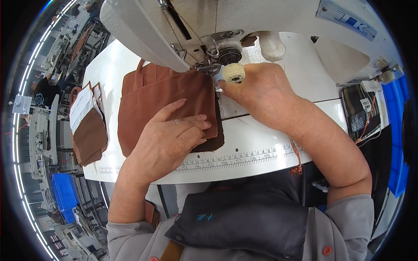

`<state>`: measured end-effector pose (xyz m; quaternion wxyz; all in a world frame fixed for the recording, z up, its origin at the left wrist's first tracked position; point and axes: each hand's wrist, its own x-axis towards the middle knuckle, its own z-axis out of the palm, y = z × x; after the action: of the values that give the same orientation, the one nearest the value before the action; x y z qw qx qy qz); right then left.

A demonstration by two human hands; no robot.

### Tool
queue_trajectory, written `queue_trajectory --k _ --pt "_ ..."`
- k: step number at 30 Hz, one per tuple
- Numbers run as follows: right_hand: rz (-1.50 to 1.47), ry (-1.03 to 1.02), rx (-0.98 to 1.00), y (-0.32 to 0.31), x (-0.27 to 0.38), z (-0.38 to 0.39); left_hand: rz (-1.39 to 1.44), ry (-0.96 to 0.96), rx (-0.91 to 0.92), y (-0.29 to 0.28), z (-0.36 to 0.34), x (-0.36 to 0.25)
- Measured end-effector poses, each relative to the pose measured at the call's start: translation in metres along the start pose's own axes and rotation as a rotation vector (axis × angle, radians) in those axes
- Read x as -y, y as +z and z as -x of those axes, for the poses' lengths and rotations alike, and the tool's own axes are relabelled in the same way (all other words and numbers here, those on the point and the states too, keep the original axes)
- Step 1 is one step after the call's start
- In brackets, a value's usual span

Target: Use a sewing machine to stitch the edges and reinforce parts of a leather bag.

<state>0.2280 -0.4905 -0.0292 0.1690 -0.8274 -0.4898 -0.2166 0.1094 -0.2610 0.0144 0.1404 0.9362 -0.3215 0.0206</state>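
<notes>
A reddish-brown leather bag piece [148,104] with a handle loop at its far edge lies on the white sewing table, partly under the machine's needle area. Along its right and near edges a darker brown layer [213,145] shows beneath. My left hand [172,135], wearing a ring, rests flat on the leather with its fingers spread. Beside the presser foot [209,67], my right hand [261,89] reaches in from the right. Its thumb points toward the leather's right edge, while its other fingers are hidden behind the ribbed cream knob [234,72].
The white sewing machine head [148,30] overhangs the work. Left of the leather lies a stack of brown and white cut pieces [90,126]. A ruler strip [244,162] follows the table's near edge. A blue bin [65,195] stands at far left; a dark striped pouch [358,108] is at right.
</notes>
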Motion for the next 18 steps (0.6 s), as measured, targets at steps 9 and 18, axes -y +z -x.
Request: queue_trajectory --k 9,18 --pt "0.047 -0.025 -0.009 -0.003 0.002 0.001 0.166 -0.061 0.029 -0.002 -0.018 0.005" --pt "-0.002 0.002 0.016 -0.002 0.0 0.003 0.063 -0.109 -0.207 0.036 -0.021 0.017"
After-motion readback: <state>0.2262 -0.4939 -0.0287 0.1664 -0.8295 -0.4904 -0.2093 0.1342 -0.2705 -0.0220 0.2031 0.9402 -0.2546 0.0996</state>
